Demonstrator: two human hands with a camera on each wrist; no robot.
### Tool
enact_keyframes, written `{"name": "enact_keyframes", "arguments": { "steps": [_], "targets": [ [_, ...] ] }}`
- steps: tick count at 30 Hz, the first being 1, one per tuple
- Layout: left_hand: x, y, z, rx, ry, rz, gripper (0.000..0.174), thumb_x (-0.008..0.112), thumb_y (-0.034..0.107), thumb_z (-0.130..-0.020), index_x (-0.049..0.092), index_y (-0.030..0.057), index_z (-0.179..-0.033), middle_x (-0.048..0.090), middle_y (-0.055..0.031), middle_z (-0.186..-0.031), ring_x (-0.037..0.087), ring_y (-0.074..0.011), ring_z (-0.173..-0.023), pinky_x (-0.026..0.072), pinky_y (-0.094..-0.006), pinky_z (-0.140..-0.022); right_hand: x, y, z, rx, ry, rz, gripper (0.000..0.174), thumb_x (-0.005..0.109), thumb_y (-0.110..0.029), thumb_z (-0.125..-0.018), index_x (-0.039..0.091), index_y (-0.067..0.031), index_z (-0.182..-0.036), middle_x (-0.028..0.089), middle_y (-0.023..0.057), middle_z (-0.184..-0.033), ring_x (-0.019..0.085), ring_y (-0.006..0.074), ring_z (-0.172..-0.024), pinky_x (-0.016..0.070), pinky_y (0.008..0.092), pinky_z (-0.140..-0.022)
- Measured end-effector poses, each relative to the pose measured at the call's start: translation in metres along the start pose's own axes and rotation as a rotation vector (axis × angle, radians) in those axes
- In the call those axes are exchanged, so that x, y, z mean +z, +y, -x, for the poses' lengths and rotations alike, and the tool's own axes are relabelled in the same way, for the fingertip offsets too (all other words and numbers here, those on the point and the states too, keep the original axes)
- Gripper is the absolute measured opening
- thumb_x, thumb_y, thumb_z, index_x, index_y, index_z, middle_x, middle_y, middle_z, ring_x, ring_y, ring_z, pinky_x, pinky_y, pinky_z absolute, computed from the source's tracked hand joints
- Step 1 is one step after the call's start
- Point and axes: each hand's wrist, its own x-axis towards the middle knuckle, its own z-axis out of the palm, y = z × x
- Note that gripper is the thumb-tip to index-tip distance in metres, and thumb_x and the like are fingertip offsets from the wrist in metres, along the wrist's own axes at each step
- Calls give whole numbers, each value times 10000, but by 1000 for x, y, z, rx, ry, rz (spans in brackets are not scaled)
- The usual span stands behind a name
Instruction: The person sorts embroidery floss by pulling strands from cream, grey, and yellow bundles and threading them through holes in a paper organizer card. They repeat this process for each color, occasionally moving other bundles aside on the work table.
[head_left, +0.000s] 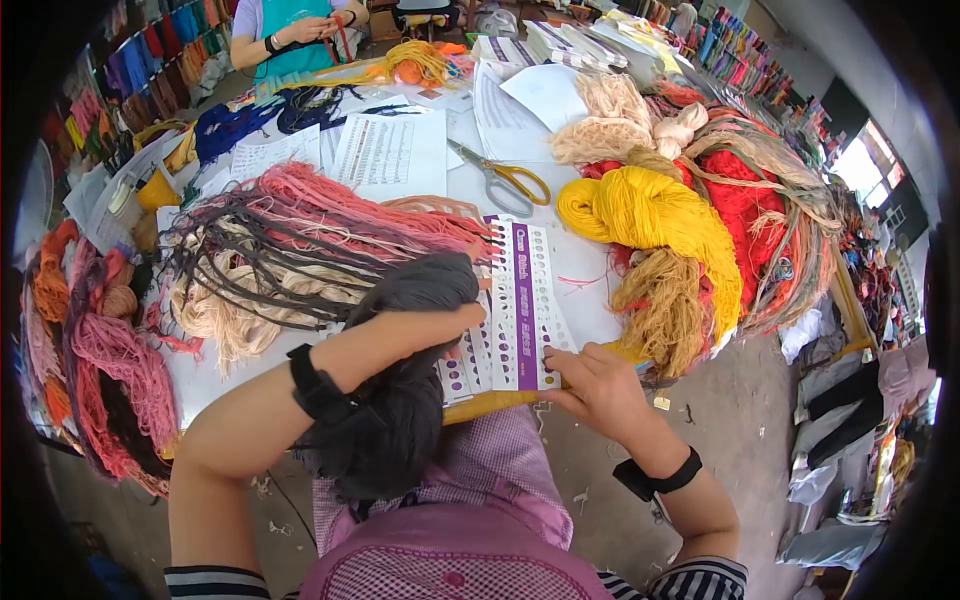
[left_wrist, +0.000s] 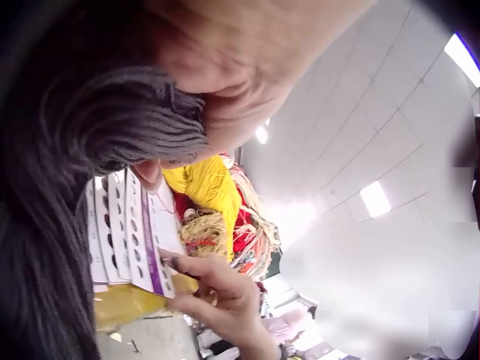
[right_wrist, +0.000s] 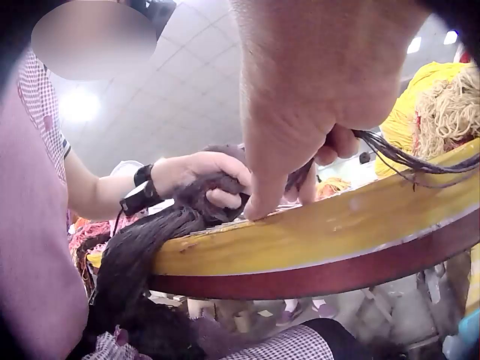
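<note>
Left hand point(right_wrist: 206, 178): I see it closed tight around the grey yarn hank point(head_left: 420, 290).
Grey yarn hank: lies across the thread card's point(head_left: 525, 300) left side and hangs over the desk point(head_left: 490, 403) edge.
Right hand point(head_left: 600, 385): fingers curled, pinching the thread card's near right corner.
Yellow yarn point(head_left: 650, 215): right of the thread card.
Scissors point(head_left: 510, 180): beyond the thread card.

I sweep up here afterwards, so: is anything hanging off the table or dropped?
Yes. The grey skein gripped by the left hand trails over the table edge into the lap, and thread scraps lie on the floor near the right hand, which pinches dark strands.
</note>
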Motion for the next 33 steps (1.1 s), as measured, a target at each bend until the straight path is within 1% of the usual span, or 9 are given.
{"name": "enact_keyframes", "arguments": {
  "steps": [3, 4, 8, 15, 17, 23, 29, 31, 33],
  "targets": [
    [5, -13, -9, 114, 0, -354, 740, 531, 90, -825, 152, 51, -1459, 572, -121, -1255, 623, -166, -610, 512, -279, -536, -7, 2, -1, -7, -2, -3, 453, 767, -259, -668, 591, -38, -1021, 607, 51, -741, 531, 214, -631, 441, 325, -567],
    [2, -22, -10, 520, 137, -696, 725, 527, 97, -824, 171, 39, -1454, 593, -145, -1204, 631, -242, -838, 506, -324, -742, -7, 4, -2, -4, -1, -5, 453, 767, -259, -668, 591, -38, -1021, 607, 51, -741, 531, 214, -631, 441, 325, -567],
    [11, -35, -3, 633, 191, -699, 774, 550, 96, -781, 175, 21, -1454, 570, -189, -1086, 568, -274, -935, 446, -357, -870, -5, 10, -2, -82, -7, -10, 406, 773, -240, -650, 606, -45, -965, 652, 51, -842, 530, 199, -619, 448, 320, -555],
    [10, -27, 1, 422, 113, -593, 736, 562, 118, -793, 235, 52, -1448, 517, -177, -1212, 530, -251, -1046, 399, -344, -943, -21, 11, -7, -154, 7, 57, 231, 726, -111, -701, 620, -39, -893, 673, 45, -951, 564, 175, -638, 481, 296, -556],
    [10, 4, 9, 151, 1, -585, 700, 552, 105, -802, 273, 79, -1443, 511, -161, -1227, 523, -241, -1073, 396, -331, -949, -32, 12, -13, -153, 31, 56, 218, 710, -80, -700, 621, -33, -893, 673, 50, -944, 562, 177, -633, 477, 296, -546],
    [11, -42, -8, 578, 28, -667, 535, 550, 103, -817, 428, 75, -1337, 533, -130, -1205, 522, -236, -1099, 386, -319, -969, -31, 43, -20, -160, 87, 111, 248, 687, -22, -668, 616, -13, -906, 661, 69, -882, 558, 203, -630, 468, 301, -545],
    [5, -42, -4, 716, 284, -749, 449, 561, 179, -847, 474, 58, -1271, 584, -98, -1090, 586, -205, -948, 459, -317, -837, -31, 51, -23, -56, 70, 130, 202, 656, 6, -711, 624, -14, -909, 628, 94, -799, 558, 241, -640, 466, 329, -560],
    [-14, 5, 7, -35, 117, 81, 378, 582, 200, -860, 551, 92, -1221, 627, -54, -1018, 594, -141, -672, 480, -257, -604, -35, 45, -23, -44, 64, 85, 193, 640, -9, -730, 614, -22, -921, 587, 93, -718, 559, 247, -649, 465, 326, -563],
    [-45, 39, 19, 47, 95, 616, 341, 590, 223, -861, 597, 69, -1165, 619, 12, -838, 467, -32, -521, 379, -179, -438, -35, 40, -22, 96, 159, -7, 134, 633, -37, -788, 607, -16, -918, 607, 108, -741, 570, 230, -630, 462, 302, -552]
  ]
}}
